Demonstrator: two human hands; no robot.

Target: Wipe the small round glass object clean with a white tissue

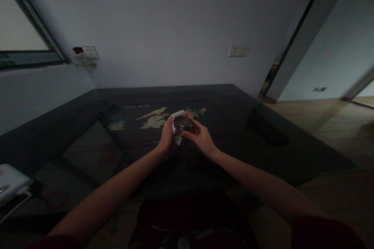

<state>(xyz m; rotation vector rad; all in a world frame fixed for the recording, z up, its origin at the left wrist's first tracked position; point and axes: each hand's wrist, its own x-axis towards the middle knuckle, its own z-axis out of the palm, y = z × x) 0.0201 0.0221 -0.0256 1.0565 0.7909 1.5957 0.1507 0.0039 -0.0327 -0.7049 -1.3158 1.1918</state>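
Above the dark tabletop (230,151), both hands meet around a small, round, dark, glassy container (184,123), its rim turned toward me. My left hand (167,134) is closed on a white tissue (178,139), which is pressed around the container's left side and sticks up past its rim. On the other side, my right hand (201,135) grips the container, with the thumb across its near side. Dim light hides whether it is a cup or an ashtray.
A bird-and-flower picture (154,118) decorates the table behind my hands. To the right lies a black elongated object (267,129). A white device with a cable (13,183) sits at the left edge. Wall sockets (238,50) are above the table's far edge.
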